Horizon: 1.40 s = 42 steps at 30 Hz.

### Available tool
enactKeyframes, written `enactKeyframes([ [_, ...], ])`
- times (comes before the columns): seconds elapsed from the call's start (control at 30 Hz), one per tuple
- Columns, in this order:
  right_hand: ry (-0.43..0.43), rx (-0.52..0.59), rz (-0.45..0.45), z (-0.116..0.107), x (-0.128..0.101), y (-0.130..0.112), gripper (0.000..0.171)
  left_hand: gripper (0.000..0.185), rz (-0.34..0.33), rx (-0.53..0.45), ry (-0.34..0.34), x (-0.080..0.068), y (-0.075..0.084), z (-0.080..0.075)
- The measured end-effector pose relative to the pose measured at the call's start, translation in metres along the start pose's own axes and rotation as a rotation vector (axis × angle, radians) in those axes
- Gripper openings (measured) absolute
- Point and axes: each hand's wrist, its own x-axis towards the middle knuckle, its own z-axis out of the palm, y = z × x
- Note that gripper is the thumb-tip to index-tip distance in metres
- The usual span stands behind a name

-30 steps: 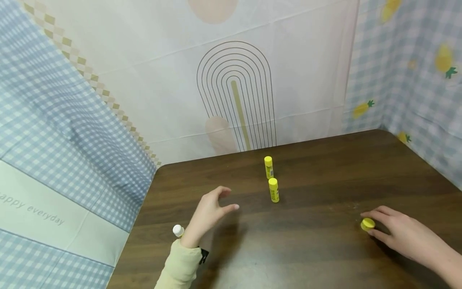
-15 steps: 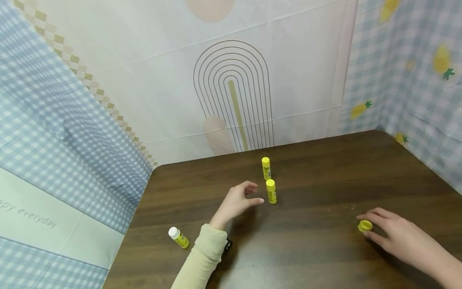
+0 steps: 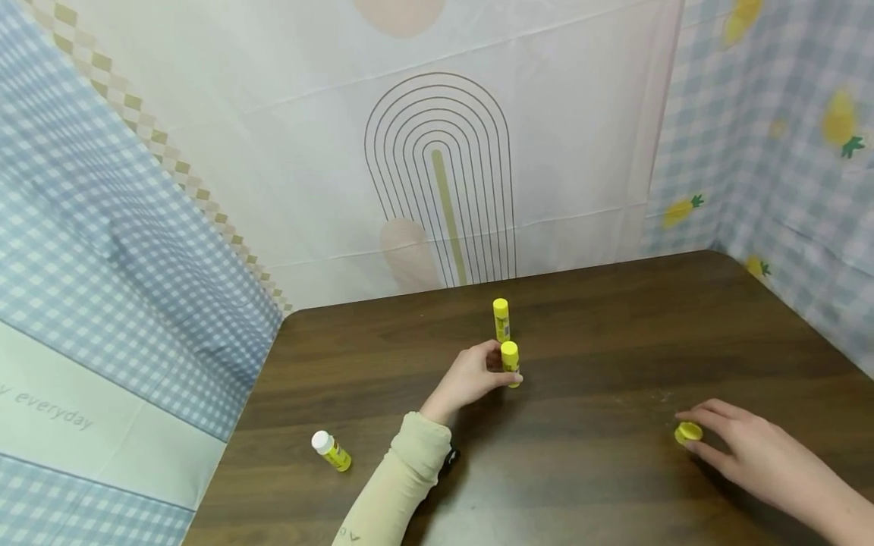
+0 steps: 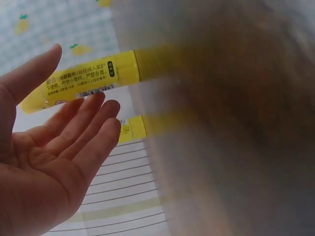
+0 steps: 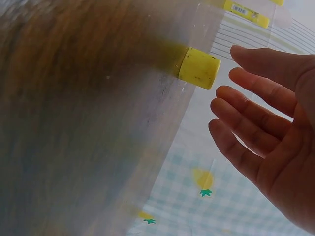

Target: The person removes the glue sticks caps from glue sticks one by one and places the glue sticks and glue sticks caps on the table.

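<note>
The left hand [image 3: 471, 377] has the nearer yellow tube [image 3: 510, 358] between its thumb and fingers; the tube stands upright on the table [image 3: 587, 379]. The thumb lies on the wearer's side, the fingers on the far side, parted and only slightly bent; whether any fingertip touches the tube cannot be told. The farther yellow tube [image 3: 501, 317] stands just behind the nearer one. Well to the right, the right hand [image 3: 747, 447] is spread wide, with a small yellow cap [image 3: 688, 433] just off its fingertips. A white-topped tube [image 3: 331, 450] is near the table's left edge, left of the pale yellow sleeve [image 3: 403, 478].
</note>
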Motion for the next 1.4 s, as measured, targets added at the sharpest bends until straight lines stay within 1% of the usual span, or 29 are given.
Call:
enactKeyframes([
  [0.2, -0.002, 0.001, 0.005, 0.001, 0.0, -0.001, 0.037, 0.034, -0.007, 0.021, -0.045, 0.004, 0.002, 0.0],
  [0.33, -0.012, 0.003, 0.005, 0.002, 0.0, -0.002, 0.037, 0.032, -0.018, 0.036, -0.061, 0.006, 0.003, 0.0],
  [0.7, 0.024, 0.01, -0.026, 0.002, -0.002, -0.004, 0.038, 0.028, -0.012, 0.059, -0.072, 0.01, 0.001, 0.002],
  [0.93, 0.0, 0.011, -0.002, 0.003, -0.002, -0.005, 0.038, 0.027, -0.014, 0.065, -0.099, 0.012, 0.002, 0.004],
  [1.13, 0.026, 0.005, -0.027, 0.006, -0.005, -0.005, 0.038, 0.027, -0.007, 0.077, -0.104, 0.013, -0.003, 0.008],
  [1.27, -0.002, 0.015, -0.014, 0.006, -0.004, -0.006, 0.039, 0.026, 0.004, 0.078, -0.102, 0.013, -0.005, 0.009],
  [1.4, -0.018, 0.021, -0.016, 0.006, -0.003, -0.007, 0.039, 0.024, -0.007, 0.073, -0.098, 0.011, -0.005, 0.008],
])
